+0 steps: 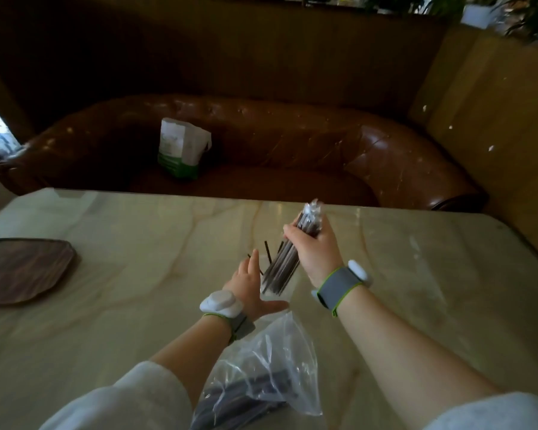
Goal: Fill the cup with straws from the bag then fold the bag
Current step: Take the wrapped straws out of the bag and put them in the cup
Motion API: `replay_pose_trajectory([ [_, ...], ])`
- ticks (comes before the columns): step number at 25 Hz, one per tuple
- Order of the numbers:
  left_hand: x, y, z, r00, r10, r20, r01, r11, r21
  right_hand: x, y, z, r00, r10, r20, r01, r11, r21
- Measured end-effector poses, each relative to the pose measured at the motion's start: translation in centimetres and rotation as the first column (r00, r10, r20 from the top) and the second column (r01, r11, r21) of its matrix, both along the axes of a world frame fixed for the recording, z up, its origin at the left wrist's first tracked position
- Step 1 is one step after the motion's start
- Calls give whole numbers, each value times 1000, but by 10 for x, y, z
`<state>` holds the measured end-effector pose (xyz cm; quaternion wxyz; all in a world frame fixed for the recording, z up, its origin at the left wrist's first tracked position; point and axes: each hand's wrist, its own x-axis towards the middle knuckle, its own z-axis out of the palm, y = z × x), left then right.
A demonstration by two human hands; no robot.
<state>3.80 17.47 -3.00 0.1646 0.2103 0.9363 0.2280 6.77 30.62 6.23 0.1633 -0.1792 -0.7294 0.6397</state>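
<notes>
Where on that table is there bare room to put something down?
The table is bare right of the right hand, and between the dark tray and the left hand. It's crowded near the front middle, around the straws and plastic bag.

Table (137, 274): glossy, veined, marble-look. Bag (271, 367) near left hand (249, 290): thin clear crinkled plastic. Straws (281, 268) within right hand (314, 249) fingers: dark, matt, clear wrap at top. Sofa (292, 144): shiny brown leather. Wrist straps (336, 288): grey cloth.
</notes>
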Motion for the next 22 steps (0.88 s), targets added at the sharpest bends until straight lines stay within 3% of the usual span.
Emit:
replay_pose_trajectory([
  [3,0,2,-12,998,-10,-55,11,999,34,1,0,-47,991,-7,137,1,999,46],
  [7,-1,0,-20,994,-9,-109,17,997,73,4,-2,-88,968,-47,246,-44,934,354],
  [13,2,-4,-26,995,-4,-102,28,973,230,5,3,-87,985,-24,173,-12,979,204],
  [16,5,-13,-25,989,-62,-137,88,978,190,17,10,-91,961,94,259,-121,989,90],
  [22,37,-50,-22,973,-80,-217,136,956,260,58,15,-90,933,159,324,-206,972,116],
])
